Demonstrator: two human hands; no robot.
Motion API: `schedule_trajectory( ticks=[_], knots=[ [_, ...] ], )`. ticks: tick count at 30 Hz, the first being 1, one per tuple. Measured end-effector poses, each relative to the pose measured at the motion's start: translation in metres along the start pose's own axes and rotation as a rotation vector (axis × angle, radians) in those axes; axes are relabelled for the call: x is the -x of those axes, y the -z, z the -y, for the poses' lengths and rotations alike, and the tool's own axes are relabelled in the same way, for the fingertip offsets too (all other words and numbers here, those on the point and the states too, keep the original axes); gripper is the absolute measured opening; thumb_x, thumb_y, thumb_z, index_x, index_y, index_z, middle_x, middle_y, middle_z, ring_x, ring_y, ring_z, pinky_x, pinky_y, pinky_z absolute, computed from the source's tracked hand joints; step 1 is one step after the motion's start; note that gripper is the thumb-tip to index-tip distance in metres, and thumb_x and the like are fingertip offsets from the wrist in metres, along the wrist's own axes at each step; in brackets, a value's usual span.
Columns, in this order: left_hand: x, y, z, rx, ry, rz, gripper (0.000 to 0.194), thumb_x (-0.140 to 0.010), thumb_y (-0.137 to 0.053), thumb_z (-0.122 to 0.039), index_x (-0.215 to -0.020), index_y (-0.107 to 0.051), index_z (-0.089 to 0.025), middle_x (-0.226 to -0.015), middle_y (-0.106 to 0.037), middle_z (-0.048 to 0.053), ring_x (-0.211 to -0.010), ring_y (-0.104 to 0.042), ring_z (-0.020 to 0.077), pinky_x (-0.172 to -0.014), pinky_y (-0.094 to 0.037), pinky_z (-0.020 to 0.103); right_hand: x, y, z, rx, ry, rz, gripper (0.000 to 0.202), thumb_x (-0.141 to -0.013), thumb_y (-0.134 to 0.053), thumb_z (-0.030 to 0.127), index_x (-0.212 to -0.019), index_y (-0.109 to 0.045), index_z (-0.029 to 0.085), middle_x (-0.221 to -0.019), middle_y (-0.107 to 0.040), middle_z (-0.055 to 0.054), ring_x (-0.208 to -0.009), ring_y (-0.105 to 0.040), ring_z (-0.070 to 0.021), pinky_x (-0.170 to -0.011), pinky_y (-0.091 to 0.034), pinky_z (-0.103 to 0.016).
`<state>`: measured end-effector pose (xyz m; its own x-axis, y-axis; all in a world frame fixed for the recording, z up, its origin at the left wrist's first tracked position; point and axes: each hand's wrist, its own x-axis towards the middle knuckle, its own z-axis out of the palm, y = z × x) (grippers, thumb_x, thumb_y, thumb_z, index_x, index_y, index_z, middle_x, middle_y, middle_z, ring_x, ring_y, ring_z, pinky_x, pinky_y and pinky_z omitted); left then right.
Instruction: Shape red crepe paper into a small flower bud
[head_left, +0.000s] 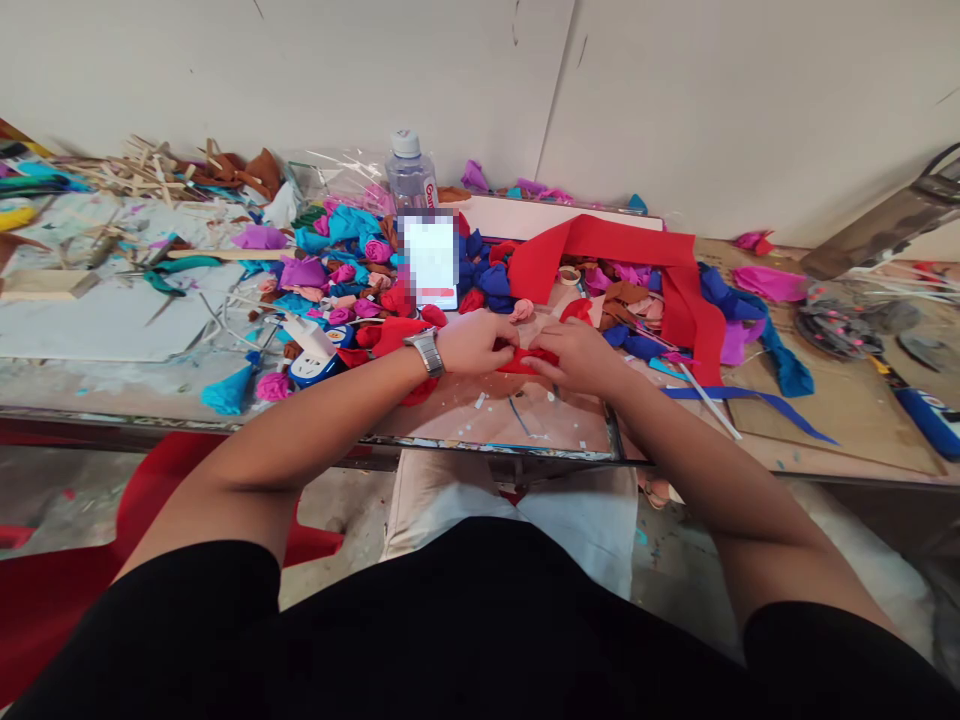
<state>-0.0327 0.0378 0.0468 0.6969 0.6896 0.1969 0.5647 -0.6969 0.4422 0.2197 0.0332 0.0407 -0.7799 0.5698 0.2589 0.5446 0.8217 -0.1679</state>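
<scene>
Both my hands meet over the near part of the table. My left hand (476,343), with a metal watch (425,352) on the wrist, pinches one end of a red crepe paper piece (517,362). My right hand (576,350) has its fingers closed on the other end of that piece. Just beyond them sits a pale pink paper rose (521,310). A long red crepe paper strip (611,238) lies folded behind and to the right of my right hand. More red paper (390,337) lies beside my left wrist.
Behind my hands stand a phone (439,260) and a plastic bottle (409,180). Many coloured paper flowers (345,275) are heaped on the left, near a white charger (307,335) on a blue power strip. Pliers (161,275) and wood sticks (154,170) lie farther left; a blue ribbon (772,400) lies right.
</scene>
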Motion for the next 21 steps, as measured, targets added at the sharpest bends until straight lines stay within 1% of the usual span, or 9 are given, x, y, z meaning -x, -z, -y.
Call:
schedule_trajectory(
  ticks=[2, 4, 6, 8, 10, 13, 16, 18, 21],
  knots=[
    [-0.0001, 0.0003, 0.0, -0.029, -0.005, 0.011, 0.027, -0.089, -0.055, -0.028, -0.084, -0.081, -0.02, -0.071, -0.07, 0.003, -0.062, -0.055, 0.0146, -0.063, -0.037, 0.03, 0.0001, -0.0001, -0.001, -0.054, 0.013, 0.004, 0.033, -0.106, -0.059, 0.045, -0.092, -0.076, 0.02, -0.094, -0.082, -0.011, -0.09, -0.07, -0.0272, -0.091, -0.042, -0.043],
    [-0.0003, 0.0003, 0.0002, -0.053, -0.014, 0.005, 0.026, -0.088, -0.055, -0.027, -0.082, -0.08, -0.02, -0.07, -0.071, 0.003, -0.061, -0.055, 0.0148, -0.063, -0.036, 0.03, 0.0002, -0.0003, -0.0017, -0.091, 0.015, -0.019, 0.03, -0.105, -0.058, 0.043, -0.091, -0.075, 0.021, -0.091, -0.081, -0.009, -0.089, -0.069, -0.0266, -0.092, -0.04, -0.044],
    [-0.0006, 0.0001, 0.0004, -0.054, -0.022, -0.007, 0.025, -0.087, -0.055, -0.026, -0.082, -0.079, -0.02, -0.073, -0.072, 0.003, -0.062, -0.057, 0.0152, -0.064, -0.037, 0.03, 0.0004, -0.0004, -0.0022, -0.113, 0.012, -0.031, 0.025, -0.102, -0.054, 0.034, -0.089, -0.072, 0.021, -0.088, -0.079, -0.007, -0.087, -0.067, -0.0258, -0.093, -0.038, -0.045],
    [-0.0008, 0.0, 0.0003, -0.034, -0.031, -0.021, 0.024, -0.085, -0.056, -0.025, -0.082, -0.079, -0.021, -0.075, -0.074, 0.003, -0.064, -0.059, 0.0157, -0.066, -0.04, 0.03, 0.0005, -0.0005, -0.0028, -0.137, 0.0, -0.018, 0.021, -0.095, -0.05, 0.022, -0.086, -0.068, 0.022, -0.086, -0.075, -0.006, -0.085, -0.064, -0.0249, -0.094, -0.037, -0.046],
    [-0.0009, 0.0003, -0.0006, -0.012, -0.042, -0.04, 0.023, -0.083, -0.056, -0.025, -0.081, -0.079, -0.021, -0.076, -0.074, 0.003, -0.065, -0.06, 0.016, -0.067, -0.041, 0.03, 0.0001, -0.0006, -0.0033, -0.167, -0.016, -0.006, 0.018, -0.088, -0.047, 0.016, -0.081, -0.063, 0.022, -0.084, -0.072, -0.005, -0.085, -0.062, -0.0249, -0.095, -0.036, -0.046],
    [-0.0006, 0.0013, -0.0033, 0.022, -0.052, -0.068, 0.023, -0.083, -0.055, -0.025, -0.082, -0.078, -0.02, -0.077, -0.074, 0.003, -0.066, -0.059, 0.0157, -0.068, -0.042, 0.031, -0.001, -0.0008, -0.0043, -0.214, -0.034, -0.023, 0.017, -0.086, -0.045, 0.015, -0.079, -0.058, 0.023, -0.082, -0.068, -0.004, -0.086, -0.06, -0.0252, -0.096, -0.037, -0.047],
    [0.0005, 0.0022, -0.0063, 0.057, -0.041, -0.08, 0.024, -0.084, -0.054, -0.025, -0.082, -0.077, -0.018, -0.075, -0.072, 0.003, -0.065, -0.057, 0.0146, -0.069, -0.042, 0.031, -0.0013, -0.001, -0.006, -0.248, -0.048, -0.032, 0.018, -0.087, -0.043, 0.015, -0.078, -0.057, 0.023, -0.08, -0.067, -0.003, -0.084, -0.059, -0.0247, -0.097, -0.038, -0.047],
    [0.0011, 0.0024, -0.0075, 0.078, -0.031, -0.088, 0.025, -0.085, -0.053, -0.025, -0.082, -0.076, -0.018, -0.075, -0.072, 0.003, -0.064, -0.057, 0.0141, -0.07, -0.041, 0.031, -0.0007, -0.0013, -0.0073, -0.266, -0.062, -0.038, 0.02, -0.088, -0.042, 0.016, -0.081, -0.06, 0.023, -0.082, -0.07, -0.004, -0.084, -0.06, -0.0251, -0.098, -0.038, -0.048],
    [0.0015, 0.0026, -0.0075, 0.102, -0.018, -0.104, 0.025, -0.084, -0.053, -0.025, -0.083, -0.077, -0.017, -0.075, -0.072, 0.002, -0.064, -0.056, 0.0138, -0.069, -0.041, 0.031, 0.0007, -0.0022, -0.0084, -0.286, -0.062, -0.057, 0.026, -0.089, -0.043, 0.017, -0.092, -0.068, 0.023, -0.089, -0.077, -0.004, -0.084, -0.063, -0.0257, -0.099, -0.039, -0.049]
  ],
)
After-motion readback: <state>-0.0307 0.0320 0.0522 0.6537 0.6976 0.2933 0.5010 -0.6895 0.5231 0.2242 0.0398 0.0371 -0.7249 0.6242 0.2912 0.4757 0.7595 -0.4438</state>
